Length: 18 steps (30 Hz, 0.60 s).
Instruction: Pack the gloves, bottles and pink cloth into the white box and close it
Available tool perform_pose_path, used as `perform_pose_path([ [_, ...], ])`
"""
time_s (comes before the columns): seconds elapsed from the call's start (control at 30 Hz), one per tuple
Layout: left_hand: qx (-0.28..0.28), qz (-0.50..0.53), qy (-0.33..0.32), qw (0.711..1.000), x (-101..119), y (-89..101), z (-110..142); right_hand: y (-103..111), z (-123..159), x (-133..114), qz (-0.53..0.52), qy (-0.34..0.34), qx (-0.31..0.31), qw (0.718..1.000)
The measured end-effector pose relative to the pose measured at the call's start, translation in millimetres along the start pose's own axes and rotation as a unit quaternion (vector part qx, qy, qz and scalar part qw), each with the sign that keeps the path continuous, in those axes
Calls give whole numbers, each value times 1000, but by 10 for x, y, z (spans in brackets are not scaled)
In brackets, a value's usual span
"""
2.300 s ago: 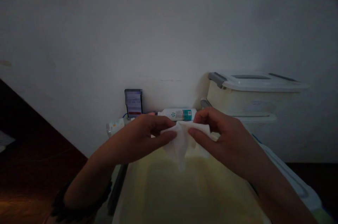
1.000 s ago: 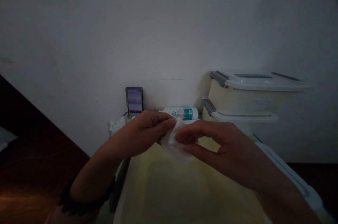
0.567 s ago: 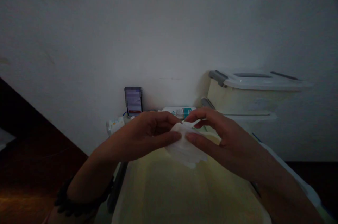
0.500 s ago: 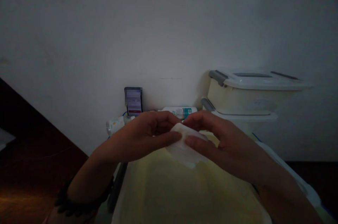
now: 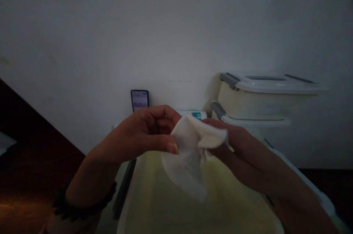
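Over the yellowish surface, your left hand pinches the white cloth, seemingly so it hangs loose, your right hand's grip hidden behind it, I cannot tell how, while beyond, the phone stands tilted, presumably for viewing

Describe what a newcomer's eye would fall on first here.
Probably the soft, rumpled white sheet of cloth or tissue, just below the picture's centre, between the bare left hand and the bare right hand, which is partly hidden behind it. Next, the dark-framed rectangular smartphone, upright near the pale wall, beyond the left hand. Then, at right, the cream plastic box with a white lid and grey latch, stacked on another box.
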State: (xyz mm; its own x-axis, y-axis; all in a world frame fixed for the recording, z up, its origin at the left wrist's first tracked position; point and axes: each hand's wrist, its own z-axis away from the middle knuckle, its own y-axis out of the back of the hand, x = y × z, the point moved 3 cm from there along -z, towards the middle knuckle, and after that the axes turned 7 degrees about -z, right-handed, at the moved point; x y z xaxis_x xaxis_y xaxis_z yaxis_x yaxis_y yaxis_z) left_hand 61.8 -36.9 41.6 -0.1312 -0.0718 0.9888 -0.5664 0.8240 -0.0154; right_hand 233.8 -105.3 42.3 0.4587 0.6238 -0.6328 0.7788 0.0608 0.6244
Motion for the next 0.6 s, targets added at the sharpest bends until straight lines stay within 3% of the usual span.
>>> perform_pose_path([
  [0.2,37,-150,35,987,-24,35,4,34,39,149,-131,-126,2,983],
  [0.3,53,-216,50,974,-29,20,3,21,71,155,-222,-134,1,966],
  [0.47,51,-270,45,960,-6,-5,7,-12,29,132,-96,-158,38,982],
  [0.6,66,-296,44,952,4,41,9,23,7,226,-121,-170,61,976],
])
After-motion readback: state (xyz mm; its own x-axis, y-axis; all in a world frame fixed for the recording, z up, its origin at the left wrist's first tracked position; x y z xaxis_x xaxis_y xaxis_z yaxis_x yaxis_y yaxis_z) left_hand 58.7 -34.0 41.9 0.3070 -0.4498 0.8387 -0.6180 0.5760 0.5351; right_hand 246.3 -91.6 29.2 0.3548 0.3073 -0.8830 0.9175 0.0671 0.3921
